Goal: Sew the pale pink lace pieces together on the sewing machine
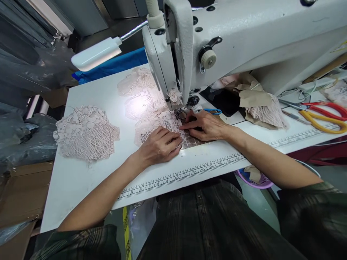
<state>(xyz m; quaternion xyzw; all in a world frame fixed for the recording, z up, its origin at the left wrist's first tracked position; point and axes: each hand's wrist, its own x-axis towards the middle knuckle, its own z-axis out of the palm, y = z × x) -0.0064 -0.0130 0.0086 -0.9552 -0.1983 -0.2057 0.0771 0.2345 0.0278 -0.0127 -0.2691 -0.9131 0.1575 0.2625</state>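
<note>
A pale pink lace piece [148, 125] lies under the needle area of the white sewing machine [168, 68], brightly lit at its far part. My left hand [161, 146] rests on the lace's near edge, its fingers curled together over the fabric. On the other side of the presser foot [181, 114], my right hand [204, 125] holds the lace's right edge, index finger pointing left and the other fingers bent. The fabric between the two hands is partly covered by fingers. A second lace piece [86, 133] lies gathered on the table's left.
A white lamp [96, 54] hangs over the table [81, 191], whose front edge bears a printed ruler [179, 177]. Beyond my right forearm are brown paper with lace [257, 103], red-handled scissors [328, 108] and yellow-handled scissors [322, 121]. A purple basket [261, 183] stands below.
</note>
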